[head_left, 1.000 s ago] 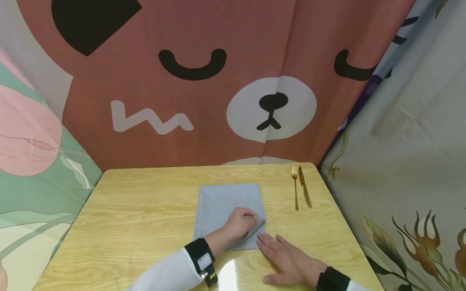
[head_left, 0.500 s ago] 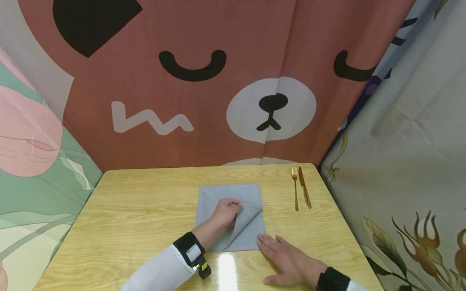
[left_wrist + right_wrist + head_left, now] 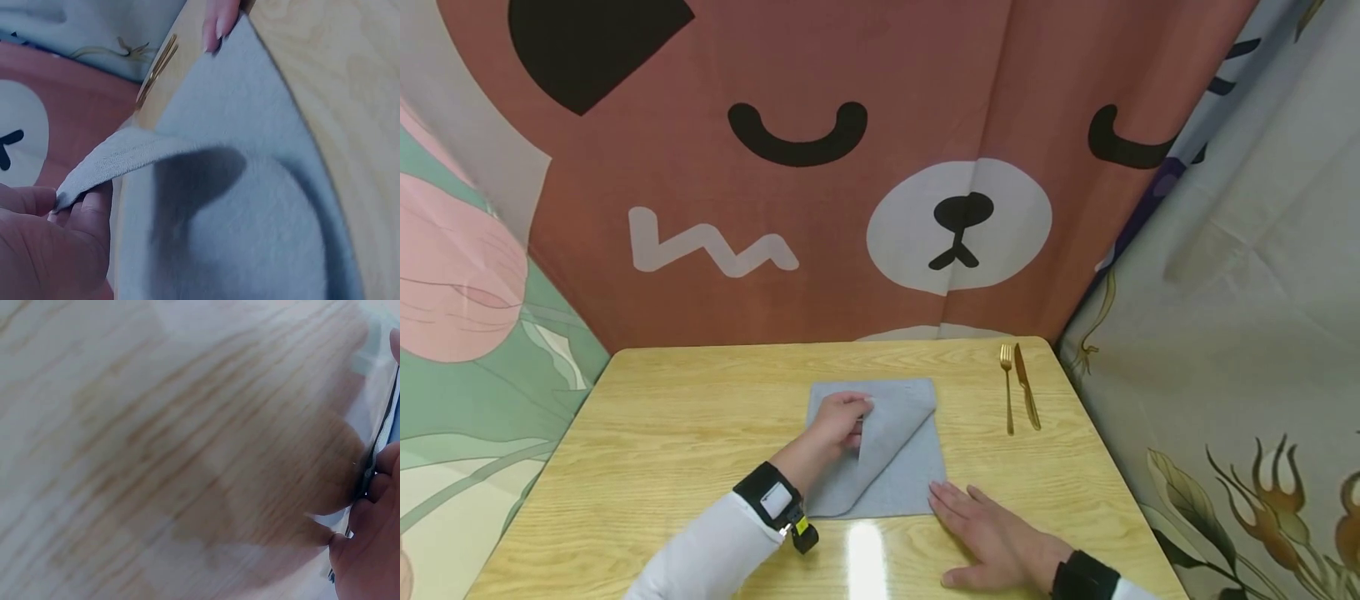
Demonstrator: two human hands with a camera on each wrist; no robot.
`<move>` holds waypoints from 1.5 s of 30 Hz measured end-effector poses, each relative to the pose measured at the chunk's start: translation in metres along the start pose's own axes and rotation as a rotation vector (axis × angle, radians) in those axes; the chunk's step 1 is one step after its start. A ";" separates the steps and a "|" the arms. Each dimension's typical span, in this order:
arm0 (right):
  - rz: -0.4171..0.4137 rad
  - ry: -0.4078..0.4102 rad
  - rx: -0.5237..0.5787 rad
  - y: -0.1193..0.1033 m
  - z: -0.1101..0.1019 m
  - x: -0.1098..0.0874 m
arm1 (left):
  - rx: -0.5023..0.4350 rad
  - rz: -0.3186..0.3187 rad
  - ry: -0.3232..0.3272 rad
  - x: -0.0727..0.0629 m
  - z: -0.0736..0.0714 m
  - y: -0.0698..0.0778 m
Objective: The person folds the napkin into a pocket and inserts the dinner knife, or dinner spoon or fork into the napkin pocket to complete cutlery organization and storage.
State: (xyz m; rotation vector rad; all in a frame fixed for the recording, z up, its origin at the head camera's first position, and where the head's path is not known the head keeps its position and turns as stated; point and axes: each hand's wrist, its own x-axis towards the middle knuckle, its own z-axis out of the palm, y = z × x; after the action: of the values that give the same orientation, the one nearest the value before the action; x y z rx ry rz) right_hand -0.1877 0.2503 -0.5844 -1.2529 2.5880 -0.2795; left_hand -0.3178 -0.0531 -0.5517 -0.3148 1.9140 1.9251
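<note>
The left hand [image 3: 837, 423] pinches a lifted corner of the gray cloth napkin [image 3: 901, 475], mid-table. The right hand [image 3: 992, 537], fingers straight, touches its near right edge. A gold fork [image 3: 1007, 360] and knife [image 3: 1027, 387] lie far right.

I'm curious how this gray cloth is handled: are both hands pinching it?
No, only the left hand pinches the gray cloth, holding a flap up; the right hand rests flat at its near right corner.

Left hand [image 3: 835, 423] farther left, cloth corner [image 3: 80, 178] drawn along; turned flap [image 3: 889, 432] wider
</note>
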 end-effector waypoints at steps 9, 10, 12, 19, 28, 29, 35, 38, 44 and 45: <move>0.005 -0.002 0.007 -0.001 0.000 -0.001 | 0.031 -0.004 0.059 0.008 -0.029 0.008; 0.006 -0.002 0.005 0.000 0.000 -0.001 | 0.032 -0.005 0.069 0.008 -0.032 0.008; 0.010 -0.003 0.001 0.000 0.001 -0.001 | 0.035 -0.008 0.086 0.009 -0.036 0.010; 0.016 -0.006 -0.011 0.000 0.001 0.000 | 0.036 -0.028 0.112 0.013 -0.050 0.015; 0.022 -0.010 0.007 -0.001 0.001 0.000 | 0.020 -0.055 0.154 0.022 -0.070 0.010; 0.022 -0.010 0.010 -0.001 0.002 0.001 | 0.018 -0.058 0.158 0.023 -0.072 0.009; 0.027 -0.009 0.019 -0.001 0.003 0.000 | 0.037 -0.064 0.182 0.030 -0.081 0.007; 0.030 -0.004 0.025 -0.001 0.003 0.000 | 0.058 -0.063 0.196 0.033 -0.083 0.009; 0.026 0.007 0.021 0.000 0.004 0.000 | 0.121 -0.078 0.190 0.039 -0.082 0.011; 0.026 0.007 0.018 0.000 0.004 0.000 | 0.135 -0.080 0.189 0.041 -0.081 0.011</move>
State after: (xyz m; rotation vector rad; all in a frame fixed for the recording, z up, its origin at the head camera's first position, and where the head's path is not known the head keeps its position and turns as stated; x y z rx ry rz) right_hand -0.1864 0.2498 -0.5885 -1.2130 2.6004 -0.3020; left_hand -0.3690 -0.1286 -0.5618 -0.5413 2.1054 1.7583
